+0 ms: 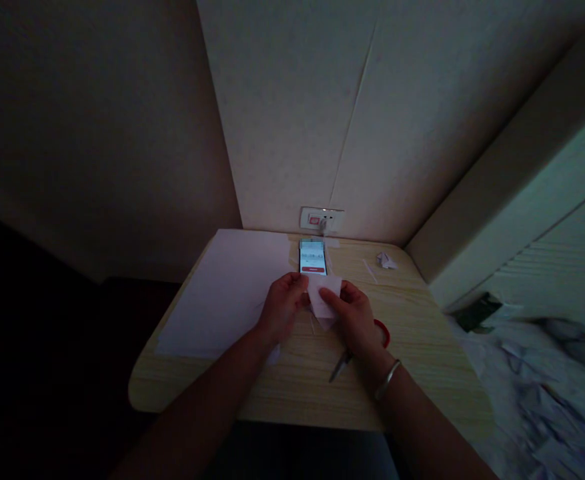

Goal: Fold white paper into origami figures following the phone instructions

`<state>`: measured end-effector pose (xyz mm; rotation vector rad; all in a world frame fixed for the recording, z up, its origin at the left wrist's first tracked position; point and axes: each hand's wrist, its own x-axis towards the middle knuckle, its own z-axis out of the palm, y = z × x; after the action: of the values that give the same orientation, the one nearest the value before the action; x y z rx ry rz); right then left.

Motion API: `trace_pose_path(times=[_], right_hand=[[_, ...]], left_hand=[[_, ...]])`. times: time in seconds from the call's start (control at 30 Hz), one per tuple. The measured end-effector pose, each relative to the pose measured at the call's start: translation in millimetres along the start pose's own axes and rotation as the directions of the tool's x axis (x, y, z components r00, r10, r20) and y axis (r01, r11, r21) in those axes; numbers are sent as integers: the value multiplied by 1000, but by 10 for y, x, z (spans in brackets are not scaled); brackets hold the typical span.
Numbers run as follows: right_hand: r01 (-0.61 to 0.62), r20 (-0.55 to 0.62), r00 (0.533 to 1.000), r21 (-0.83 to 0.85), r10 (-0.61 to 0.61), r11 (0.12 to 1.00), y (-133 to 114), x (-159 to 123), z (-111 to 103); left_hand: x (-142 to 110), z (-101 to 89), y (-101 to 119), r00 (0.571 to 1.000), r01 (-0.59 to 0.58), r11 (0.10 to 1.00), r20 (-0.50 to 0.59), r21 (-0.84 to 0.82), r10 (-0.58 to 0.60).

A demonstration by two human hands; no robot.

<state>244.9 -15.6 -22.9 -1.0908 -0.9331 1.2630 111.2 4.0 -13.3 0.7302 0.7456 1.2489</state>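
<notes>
Forearms (pixel 222 387) end in left hand (pixel 283 305) and right hand (pixel 356 315) pinching paper (pixel 319 304), long axis outward, tip toward wearer.

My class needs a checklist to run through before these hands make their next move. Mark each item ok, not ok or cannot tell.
1. Small paper held: ok, in the right hand.
2. Left hand gripping it too: cannot tell; its fingertips are at the left edge.
3. Paper's edges lined up: cannot tell, too dim.
4. Scissors in full sight: not ok, partly hidden by the right hand.
5. Phone screen lit: ok.
6. Table free of scraps: not ok, a crumpled scrap lies there.
</notes>
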Motion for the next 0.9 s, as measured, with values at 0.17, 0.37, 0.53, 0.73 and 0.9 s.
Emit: trace_pose_path(times=[0.17, 0.37, 0.53, 0.73, 0.9], right_hand=[[144, -56, 987, -90, -150, 985, -38, -31, 53], [275, -22, 954, -340, -299, 899, -3, -88, 14], [489, 230, 871, -470, -433, 735, -62, -131, -13], [605, 412, 796, -493, -444, 625, -80, -129, -34], [602, 437, 798, -524, -416, 603, -85, -125, -44]], left_hand=[[6, -33, 73, 998, 26, 998, -51, 53, -23], [13, -33, 80, 995, 76, 997, -74, 27, -74], [25, -62, 111, 994, 51, 998, -95, 27, -48], [34, -88, 142, 995, 56, 997, -91, 53, -51], [42, -92, 136, 995, 25, 993, -103, 113, -13]])
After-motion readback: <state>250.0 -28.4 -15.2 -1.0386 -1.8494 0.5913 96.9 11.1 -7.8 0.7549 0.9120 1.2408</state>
